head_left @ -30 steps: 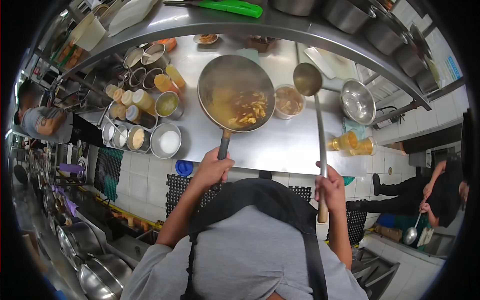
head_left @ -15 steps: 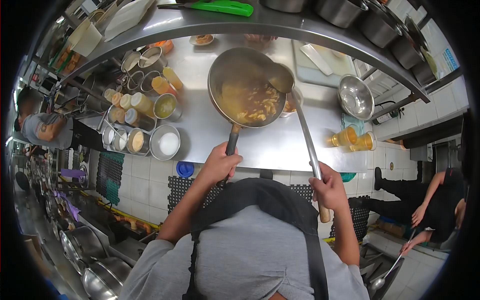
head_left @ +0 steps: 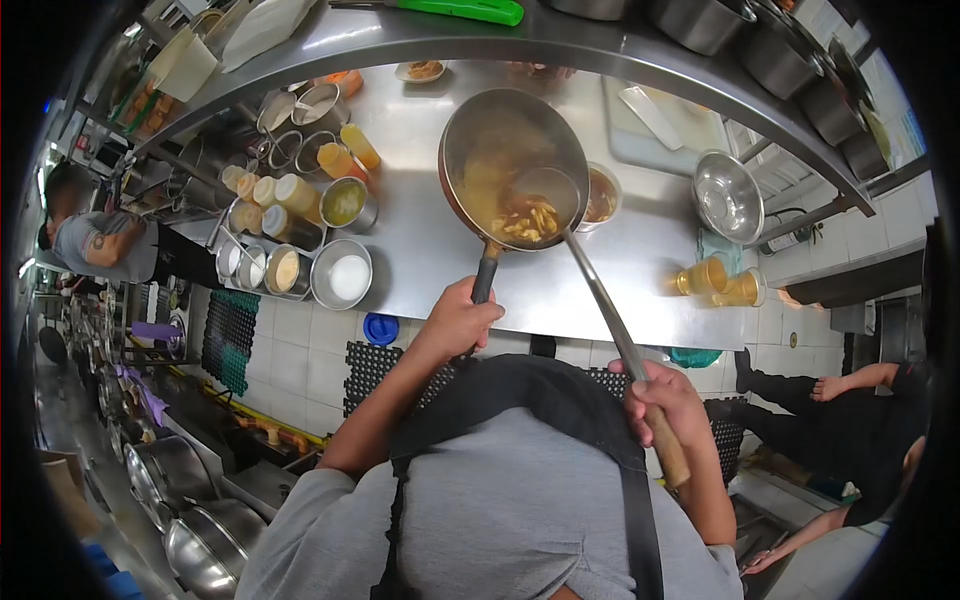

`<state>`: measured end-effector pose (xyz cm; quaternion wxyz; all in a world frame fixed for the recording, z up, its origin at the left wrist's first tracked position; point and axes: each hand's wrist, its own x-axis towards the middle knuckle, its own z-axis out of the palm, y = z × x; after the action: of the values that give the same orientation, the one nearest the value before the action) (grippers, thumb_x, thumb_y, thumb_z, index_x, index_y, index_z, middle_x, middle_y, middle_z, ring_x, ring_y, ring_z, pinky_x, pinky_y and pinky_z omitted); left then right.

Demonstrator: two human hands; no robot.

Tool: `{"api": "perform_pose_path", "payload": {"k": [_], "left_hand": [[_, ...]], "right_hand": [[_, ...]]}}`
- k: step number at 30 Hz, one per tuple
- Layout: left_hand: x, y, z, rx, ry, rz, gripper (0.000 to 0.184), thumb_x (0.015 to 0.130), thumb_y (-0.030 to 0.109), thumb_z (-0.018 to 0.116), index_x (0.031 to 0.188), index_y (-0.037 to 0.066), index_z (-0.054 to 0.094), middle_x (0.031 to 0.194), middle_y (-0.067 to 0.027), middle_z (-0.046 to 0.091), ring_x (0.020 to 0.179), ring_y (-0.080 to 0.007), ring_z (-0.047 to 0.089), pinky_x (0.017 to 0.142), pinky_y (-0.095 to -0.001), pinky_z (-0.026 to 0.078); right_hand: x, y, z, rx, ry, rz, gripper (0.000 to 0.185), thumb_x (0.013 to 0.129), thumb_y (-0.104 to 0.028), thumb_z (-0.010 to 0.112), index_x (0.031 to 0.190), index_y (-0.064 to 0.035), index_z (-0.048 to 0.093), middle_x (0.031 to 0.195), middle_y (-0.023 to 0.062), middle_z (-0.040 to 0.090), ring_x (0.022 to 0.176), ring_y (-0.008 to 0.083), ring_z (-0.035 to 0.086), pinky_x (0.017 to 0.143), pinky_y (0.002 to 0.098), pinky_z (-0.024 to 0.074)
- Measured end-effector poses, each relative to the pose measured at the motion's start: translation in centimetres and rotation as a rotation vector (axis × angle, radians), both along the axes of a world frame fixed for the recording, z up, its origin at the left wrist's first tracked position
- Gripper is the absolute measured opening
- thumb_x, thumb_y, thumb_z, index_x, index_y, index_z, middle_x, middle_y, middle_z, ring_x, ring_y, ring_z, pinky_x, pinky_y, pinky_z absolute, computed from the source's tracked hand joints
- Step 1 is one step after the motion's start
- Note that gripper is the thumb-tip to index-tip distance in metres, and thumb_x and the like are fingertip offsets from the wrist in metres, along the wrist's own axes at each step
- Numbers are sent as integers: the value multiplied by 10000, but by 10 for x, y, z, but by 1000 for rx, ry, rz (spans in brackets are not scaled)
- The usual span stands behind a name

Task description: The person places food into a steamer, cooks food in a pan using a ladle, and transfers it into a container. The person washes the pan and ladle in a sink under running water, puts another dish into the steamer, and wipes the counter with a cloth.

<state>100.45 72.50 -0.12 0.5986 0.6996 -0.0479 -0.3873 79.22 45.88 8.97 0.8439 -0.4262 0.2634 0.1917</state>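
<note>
My left hand [head_left: 462, 318] is closed round the dark handle of a frying pan [head_left: 468, 135], which it holds tilted above the steel counter. Brown sauce and pale yellow-brown food pieces [head_left: 532, 222] lie in the pan. In my right hand [head_left: 668, 400] is the wooden-ended handle of a long metal ladle [head_left: 607, 300]. Its bowl sits inside the pan, low on the right, with sauce and several pieces in it. Just right of the pan, partly covered by it, stands a round container [head_left: 603, 200] with reddish-brown food.
Squeeze bottles [head_left: 300, 195] and metal pots of sauce and powder [head_left: 345, 275] stand left. To the right are a steel bowl [head_left: 728, 195], amber cups [head_left: 705, 278] and a cutting board [head_left: 640, 150]. A steel shelf [head_left: 600, 45] overhangs the counter. Other people stand at both sides.
The ladle's bowl has gone from the pan's upper right rim down into the food, gathering pieces. My right hand has shifted slightly right and down. The right-hand co-worker's arms have moved apart.
</note>
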Motion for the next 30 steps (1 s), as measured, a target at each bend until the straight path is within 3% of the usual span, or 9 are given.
{"api": "perform_pose_path", "payload": {"k": [4, 7, 13, 19, 23, 27, 30], "left_hand": [[-1, 1, -1, 21, -17, -2, 175, 886, 86, 682, 901, 66, 509, 610, -10, 538, 447, -116, 533, 419, -299, 432], [-3, 5, 1, 15, -10, 16, 176, 885, 92, 680, 906, 71, 506, 614, -5, 530, 450, -112, 521, 424, -296, 429], [-6, 13, 0, -43, 68, 58, 171, 893, 93, 672, 912, 80, 503, 617, 8, 499, 455, -110, 499, 438, -288, 429], [-6, 25, -10, -32, 61, 108, 163, 888, 89, 666, 910, 80, 504, 611, -1, 506, 450, -123, 502, 430, -300, 437], [-4, 31, -13, -27, 65, 137, 163, 883, 101, 668, 910, 79, 508, 601, -12, 521, 451, -127, 503, 432, -300, 438], [-2, 37, -17, -30, 71, 145, 171, 893, 94, 674, 916, 83, 505, 609, 1, 502, 448, -118, 498, 425, -292, 432], [-2, 40, -21, -8, 59, 143, 176, 899, 89, 677, 917, 85, 502, 617, 10, 494, 443, -113, 494, 420, -290, 428]], "right_hand": [[-2, -7, -11, 772, -17, -211, 503, 1025, -150, 479, 1464, 94, 450, 782, 62, 564, 488, 163, 558, 420, 300, 456], [-1, -2, -13, 906, -29, -213, 526, 1042, -158, 444, 1497, 102, 404, 804, 63, 554, 506, 159, 555, 403, 307, 436], [-3, -7, -6, 827, -156, -187, 522, 1047, -150, 450, 1494, 115, 396, 810, 71, 568, 498, 162, 561, 412, 296, 451], [-8, -29, 3, 597, -214, -274, 494, 1038, -118, 461, 1466, 125, 422, 766, 85, 578, 469, 170, 575, 385, 296, 462], [-3, -40, -8, 273, -155, -311, 472, 1019, -112, 516, 1421, 130, 461, 713, 74, 590, 441, 159, 563, 379, 277, 465], [10, -43, -28, -335, -54, -147, 439, 979, -119, 591, 1371, 74, 547, 724, 59, 615, 446, 144, 562, 410, 261, 488], [14, -25, -41, -529, -48, -211, 439, 944, -43, 604, 1368, 62, 561, 732, 40, 604, 477, 113, 544, 428, 254, 494]]}}
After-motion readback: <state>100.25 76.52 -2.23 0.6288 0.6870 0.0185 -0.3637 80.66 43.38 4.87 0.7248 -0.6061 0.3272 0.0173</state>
